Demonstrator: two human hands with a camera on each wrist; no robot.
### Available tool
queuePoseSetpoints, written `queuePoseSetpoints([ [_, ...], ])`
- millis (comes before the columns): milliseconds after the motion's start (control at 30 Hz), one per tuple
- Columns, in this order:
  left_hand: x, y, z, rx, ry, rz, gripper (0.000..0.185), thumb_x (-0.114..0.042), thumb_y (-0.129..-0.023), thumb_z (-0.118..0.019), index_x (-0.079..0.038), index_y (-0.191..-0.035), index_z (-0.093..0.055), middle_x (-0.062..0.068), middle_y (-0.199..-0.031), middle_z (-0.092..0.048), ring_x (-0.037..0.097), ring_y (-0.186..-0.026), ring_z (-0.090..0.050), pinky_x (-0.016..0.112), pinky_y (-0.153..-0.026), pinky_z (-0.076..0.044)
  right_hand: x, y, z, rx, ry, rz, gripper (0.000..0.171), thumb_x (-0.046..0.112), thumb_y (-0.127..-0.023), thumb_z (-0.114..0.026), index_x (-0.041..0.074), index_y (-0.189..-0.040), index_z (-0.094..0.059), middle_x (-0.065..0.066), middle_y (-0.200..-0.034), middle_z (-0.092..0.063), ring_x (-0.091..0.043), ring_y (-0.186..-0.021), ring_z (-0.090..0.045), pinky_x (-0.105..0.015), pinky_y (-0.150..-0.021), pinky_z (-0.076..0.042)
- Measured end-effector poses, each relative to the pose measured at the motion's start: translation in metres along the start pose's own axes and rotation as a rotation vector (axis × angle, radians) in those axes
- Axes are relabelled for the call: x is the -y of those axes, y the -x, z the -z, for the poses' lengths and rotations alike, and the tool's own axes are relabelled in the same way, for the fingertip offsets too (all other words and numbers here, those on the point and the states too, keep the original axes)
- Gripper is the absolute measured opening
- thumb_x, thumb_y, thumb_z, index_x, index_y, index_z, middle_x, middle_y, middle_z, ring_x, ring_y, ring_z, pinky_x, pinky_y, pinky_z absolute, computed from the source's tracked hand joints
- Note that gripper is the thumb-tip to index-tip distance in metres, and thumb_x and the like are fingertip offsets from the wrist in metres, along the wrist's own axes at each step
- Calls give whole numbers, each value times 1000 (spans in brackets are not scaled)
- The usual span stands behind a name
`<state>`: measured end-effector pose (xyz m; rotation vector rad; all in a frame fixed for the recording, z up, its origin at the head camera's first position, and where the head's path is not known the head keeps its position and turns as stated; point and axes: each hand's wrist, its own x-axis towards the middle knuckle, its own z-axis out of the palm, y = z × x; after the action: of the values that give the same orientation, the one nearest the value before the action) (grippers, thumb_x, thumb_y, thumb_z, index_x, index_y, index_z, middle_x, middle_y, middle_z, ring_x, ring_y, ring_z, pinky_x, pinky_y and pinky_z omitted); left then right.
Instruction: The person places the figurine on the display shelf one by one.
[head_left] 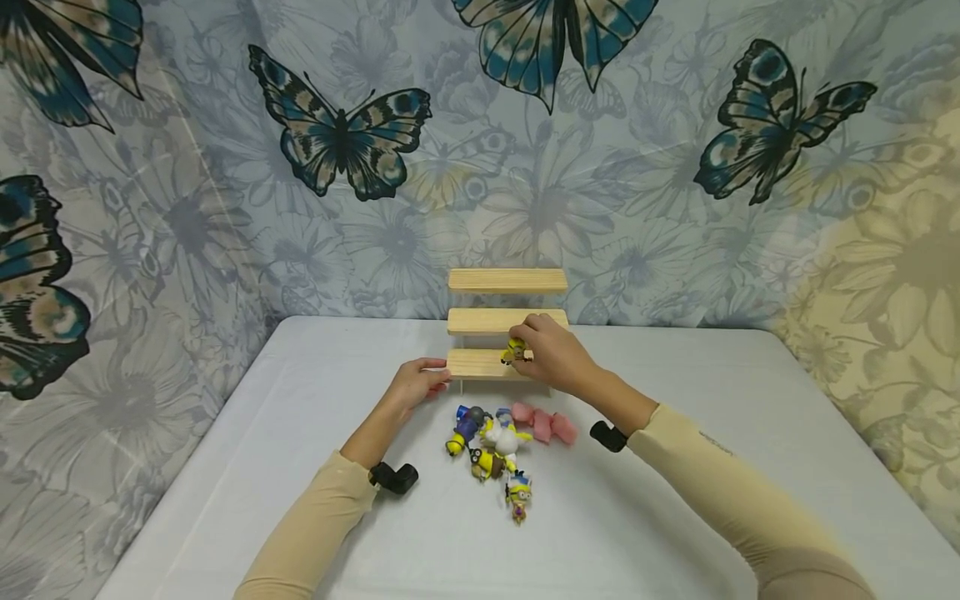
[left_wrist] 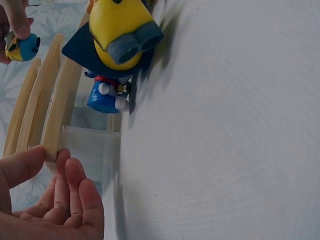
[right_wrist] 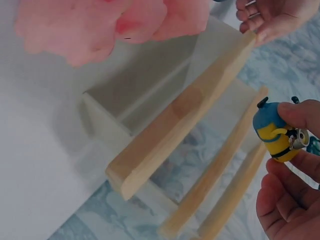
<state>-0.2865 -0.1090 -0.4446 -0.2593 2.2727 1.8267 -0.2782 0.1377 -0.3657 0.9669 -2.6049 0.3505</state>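
A three-tier wooden display stand (head_left: 480,363) stands at the table's far side. My left hand (head_left: 414,385) pinches the left end of its lowest board (left_wrist: 59,107) between thumb and fingertips. My right hand (head_left: 558,357) holds a small yellow minion figure (right_wrist: 275,132) with a blue top between thumb and fingers, just above that board's right part. The figure appears tilted in the right wrist view, and the fingers cover part of it. In front of the stand lie several more figures: a purple-blue one (head_left: 467,425), a white one (head_left: 504,437), and a yellow-and-brown one (head_left: 486,464).
Pink figures (head_left: 543,423) lie right of the pile. Nearest me is a minion figure with a blue top (head_left: 518,493). Above the lowest board sit the middle board (head_left: 480,321) and top board (head_left: 507,281). Behind the white table (head_left: 360,533) hangs a butterfly-patterned backdrop (head_left: 637,250).
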Motion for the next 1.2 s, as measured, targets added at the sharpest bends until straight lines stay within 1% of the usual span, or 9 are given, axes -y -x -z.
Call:
queuePoseSetpoints([
  [200, 1, 2, 1, 11, 13, -1, 37, -15, -94, -64, -2, -128, -60, 13, -105, -73, 13, -80, -65, 24, -71, -51, 7, -11, -13, 13, 9, 23, 33, 16, -79, -79, 5, -109, -67, -6, -94, -58, -21, -84, -50, -29, -64, -46],
  [367, 0, 3, 0, 20, 29, -5, 37, -15, -94, -64, -2, -129, -60, 13, -105, -72, 12, -80, -65, 26, -72, -52, 11, -21, -20, 7, 22, 41, 33, 16, -80, -78, 5, -108, -67, -7, -95, -58, -22, -85, -51, -32, -69, -47],
  [533, -2, 2, -1, 20, 33, 10, 37, -16, -94, -64, -3, -128, -60, 14, -107, -72, 14, -83, -66, 28, -75, -54, 16, -30, -24, 33, 27, 49, 34, 17, -81, -77, 5, -111, -67, -7, -96, -58, -22, -86, -50, -32, -71, -47],
  [667, -4, 3, -1, 19, 34, 10, 36, -16, -94, -63, -2, -128, -60, 14, -107, -72, 12, -79, -65, 28, -74, -54, 18, -36, -28, 39, 39, 53, 35, 19, -81, -77, 5, -112, -66, -7, -97, -58, -22, -88, -51, -33, -73, -49],
  [867, -5, 1, 0, 21, 26, 6, 37, -15, -94, -63, -2, -129, -60, 14, -105, -72, 11, -77, -64, 26, -71, -53, 20, -41, -35, 21, 42, 67, 35, 19, -82, -77, 4, -112, -66, -7, -97, -57, -22, -87, -51, -34, -72, -49],
  [1067, -5, 1, 1, 23, 21, 13, 37, -15, -94, -64, -2, -129, -60, 15, -106, -71, 11, -77, -64, 26, -73, -53, 21, -44, -46, 9, 58, 98, 34, 18, -82, -76, 4, -111, -66, -8, -94, -56, -20, -81, -46, -32, -68, -45],
  [1200, -4, 1, 2, 22, 19, 16, 37, -15, -94, -63, -2, -128, -60, 14, -106, -72, 11, -77, -64, 26, -73, -53, 22, -45, -52, 4, 64, 99, 34, 19, -82, -77, 4, -111, -66, -8, -94, -56, -20, -81, -47, -32, -68, -45],
])
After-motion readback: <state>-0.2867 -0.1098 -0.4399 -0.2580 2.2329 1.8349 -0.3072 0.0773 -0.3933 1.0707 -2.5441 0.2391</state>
